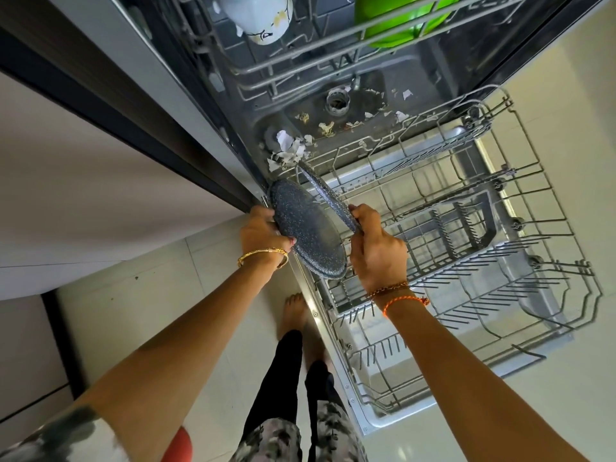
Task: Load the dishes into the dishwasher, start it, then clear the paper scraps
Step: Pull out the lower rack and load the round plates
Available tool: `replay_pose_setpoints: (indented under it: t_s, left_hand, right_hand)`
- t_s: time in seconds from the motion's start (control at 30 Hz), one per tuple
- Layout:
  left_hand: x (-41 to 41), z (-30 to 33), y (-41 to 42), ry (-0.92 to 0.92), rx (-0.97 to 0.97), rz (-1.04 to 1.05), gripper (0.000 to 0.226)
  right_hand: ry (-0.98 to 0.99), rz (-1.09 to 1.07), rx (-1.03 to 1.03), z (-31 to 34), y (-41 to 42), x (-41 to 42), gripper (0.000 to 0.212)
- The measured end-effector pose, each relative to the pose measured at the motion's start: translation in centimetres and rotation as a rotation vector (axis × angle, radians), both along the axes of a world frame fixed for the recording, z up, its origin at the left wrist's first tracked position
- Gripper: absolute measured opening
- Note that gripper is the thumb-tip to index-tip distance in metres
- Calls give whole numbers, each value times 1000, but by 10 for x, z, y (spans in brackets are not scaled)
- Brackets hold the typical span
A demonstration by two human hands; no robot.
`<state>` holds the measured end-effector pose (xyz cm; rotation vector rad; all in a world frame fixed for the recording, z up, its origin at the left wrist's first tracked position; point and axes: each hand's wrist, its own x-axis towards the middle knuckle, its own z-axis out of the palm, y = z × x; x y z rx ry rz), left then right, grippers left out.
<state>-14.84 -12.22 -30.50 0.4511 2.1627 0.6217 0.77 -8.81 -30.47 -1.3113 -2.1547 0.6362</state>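
Speckled plate, held on edge between left hand and right hand, both gripping its rim, above the lower rack's near-left corner, flanking a second plate already slotted.

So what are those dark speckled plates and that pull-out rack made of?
The speckled plates, one gripped by each hand, look like glazed ceramic or melamine: dark, granite-flecked, slightly glossy. I cannot tell which. The lower rack looks like grey coated wire: thin rods with a smooth, dull finish.
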Motion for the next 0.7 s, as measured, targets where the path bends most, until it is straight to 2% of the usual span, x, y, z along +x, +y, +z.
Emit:
replay_pose_setpoints:
  t_s: [0.13, 0.27, 0.37, 0.53, 0.7]
  left_hand:
    - [0, 3, 0, -77, 26, 81, 58]
    - [-2, 2, -1, -85, 42, 101, 59]
    - [-2, 1, -2, -120, 68, 124, 60]
    - [0, 1, -3, -199, 126, 131, 63]
    - [1, -4, -8, -172, 121, 158, 63]
  right_hand:
    - [-19, 27, -72, -13, -5, 0, 21]
    - [-158, 129, -321, -19, -8, -7, 38]
    - [-211, 149, -431, -18, -6, -16, 31]
    - [-256, 183, -492, -14, -7, -33, 39]
    - [-254, 227, -497, -17, -4, -29, 45]
